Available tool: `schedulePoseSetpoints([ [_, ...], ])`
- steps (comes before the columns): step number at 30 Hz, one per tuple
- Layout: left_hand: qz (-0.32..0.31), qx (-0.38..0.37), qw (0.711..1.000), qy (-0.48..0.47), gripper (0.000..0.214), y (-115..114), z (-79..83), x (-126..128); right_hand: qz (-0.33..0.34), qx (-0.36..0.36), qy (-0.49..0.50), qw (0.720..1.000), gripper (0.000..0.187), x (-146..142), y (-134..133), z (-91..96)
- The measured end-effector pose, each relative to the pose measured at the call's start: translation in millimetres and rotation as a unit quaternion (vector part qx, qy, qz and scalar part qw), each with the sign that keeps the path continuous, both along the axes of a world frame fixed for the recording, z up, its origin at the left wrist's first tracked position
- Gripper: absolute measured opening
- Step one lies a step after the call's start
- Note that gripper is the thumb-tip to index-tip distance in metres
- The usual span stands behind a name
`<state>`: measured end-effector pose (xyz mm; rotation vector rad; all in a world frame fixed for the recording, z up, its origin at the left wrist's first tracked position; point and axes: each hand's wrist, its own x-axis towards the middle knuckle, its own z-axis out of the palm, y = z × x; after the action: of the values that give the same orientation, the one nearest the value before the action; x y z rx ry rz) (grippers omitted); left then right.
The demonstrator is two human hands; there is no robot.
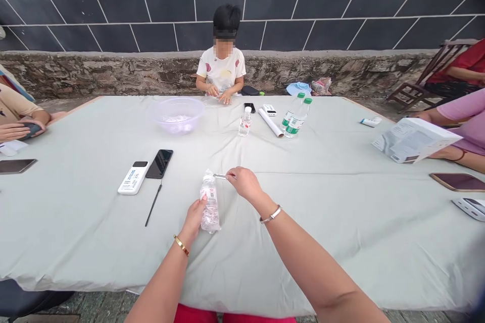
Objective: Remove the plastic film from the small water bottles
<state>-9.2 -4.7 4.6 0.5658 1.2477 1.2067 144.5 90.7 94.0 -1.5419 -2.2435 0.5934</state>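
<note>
Hands close together, left hand (195, 219) wrapped around clear plastic water bottle (209, 207), right hand (245, 184) pinching thin silver metal piece (220, 176) just beside bottle's neck, above pale grey-green tablecloth (288, 257), on my remote feed

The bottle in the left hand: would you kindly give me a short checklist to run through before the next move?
1. Left hand gripping the plastic bottle: ok.
2. Right hand pinching the small metal piece: ok.
3. Metal piece touching the bottle's neck: cannot tell.
4. Cap on the bottle: cannot tell; the top is too blurred.
5. Thin black stick apart from both hands: ok.
6. Black phone and white power bank apart from both hands: ok.
</note>
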Motion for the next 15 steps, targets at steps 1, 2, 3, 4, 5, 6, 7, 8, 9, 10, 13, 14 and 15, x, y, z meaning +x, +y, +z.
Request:
schedulePoseSetpoints([
  [1, 0.002, 0.002, 1.000, -0.001, 0.051, 0.2, 0.1, -0.3, 0.026, -0.015, 0.014, 0.999, 0.021, 8.0, -6.7, 3.9],
  [2, 0.006, 0.005, 1.000, -0.001, 0.051, 0.4, -0.1, -0.5, 0.054, -0.040, 0.033, 0.997, 0.020, 18.6, -14.7, 8.7],
  [3, 0.010, 0.004, 1.000, 0.000, 0.050, 0.6, -0.6, -0.8, 0.083, -0.075, 0.054, 0.992, 0.018, 30.6, -23.3, 13.9],
  [4, 0.012, 0.001, 1.000, 0.001, 0.050, 0.7, -1.3, -1.1, 0.113, -0.120, 0.075, 0.983, 0.015, 43.0, -31.8, 19.0],
  [5, 0.011, -0.003, 1.000, -0.001, 0.050, 0.9, -2.1, -1.6, 0.142, -0.169, 0.096, 0.971, 0.013, 54.8, -39.3, 23.3],
  [6, 0.008, -0.007, 1.000, -0.005, 0.050, 1.0, -2.9, -2.2, 0.169, -0.218, 0.117, 0.954, 0.012, 65.1, -45.1, 25.9],
  [7, 0.005, -0.011, 1.000, -0.011, 0.051, 1.1, -3.5, -2.9, 0.193, -0.262, 0.134, 0.936, 0.014, 73.3, -48.5, 26.3],
  [8, 0.003, -0.013, 1.000, -0.017, 0.052, 1.2, -4.0, -3.7, 0.210, -0.296, 0.149, 0.920, 0.018, 79.0, -49.4, 24.1],
  [9, 0.002, -0.014, 1.000, -0.022, 0.053, 1.3, -4.4, -4.4, 0.208, -0.314, 0.162, 0.912, 0.022, 82.5, -47.7, 19.0],
  [10, 0.002, -0.015, 1.000, -0.026, 0.053, 1.3, -4.5, -5.1, 0.181, -0.312, 0.175, 0.916, 0.025, 84.1, -43.6, 11.1],
  [13, -0.002, -0.016, 0.999, -0.036, 0.053, 0.6, -3.9, -6.3, -0.046, -0.199, 0.201, 0.958, 0.029, 83.6, -23.5, -26.2],
  [14, -0.004, -0.014, 0.999, -0.041, 0.053, 0.0, -3.5, -6.2, -0.137, -0.140, 0.195, 0.961, 0.030, 83.9, -16.7, -40.7],
  [15, -0.005, -0.011, 0.999, -0.044, 0.053, -0.7, -3.1, -6.0, -0.208, -0.088, 0.176, 0.958, 0.031, 84.9, -11.1, -54.9],
])
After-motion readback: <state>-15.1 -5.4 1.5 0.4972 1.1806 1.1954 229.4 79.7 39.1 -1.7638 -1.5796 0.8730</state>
